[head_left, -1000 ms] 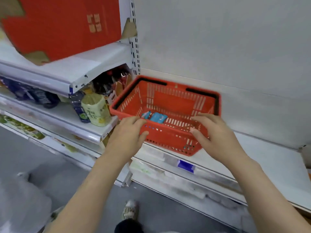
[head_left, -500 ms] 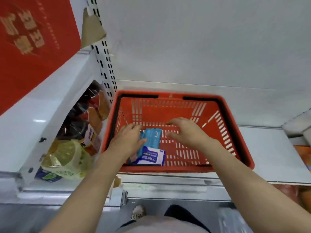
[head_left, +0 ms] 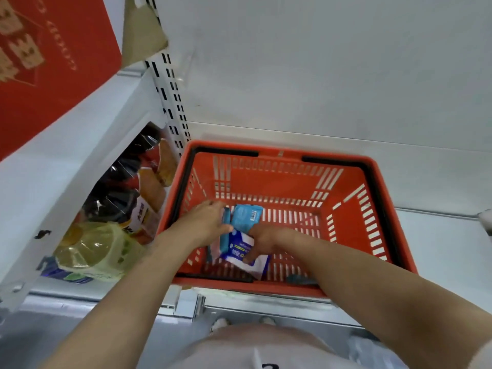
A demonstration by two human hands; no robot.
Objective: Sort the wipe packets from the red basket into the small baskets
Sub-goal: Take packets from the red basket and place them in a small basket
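A red basket (head_left: 346, 217) sits on a white shelf (head_left: 439, 249), with bottled goods (head_left: 127, 198) and a yellow-green pack (head_left: 90, 251) crowding the bay to its left under a red carton (head_left: 48, 75). Both arms reach over the near rim. Inside, the left hand (head_left: 205, 222) curls against the edge of a blue wipe packet (head_left: 246, 215) (grip unclear), while the right hand (head_left: 262, 239) pinches a white-and-blue wipe packet (head_left: 237, 251) near the basket's front-left corner.

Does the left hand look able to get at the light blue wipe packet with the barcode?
Probably yes: the left hand already lies beside the light blue wipe packet inside the red basket, nothing between.
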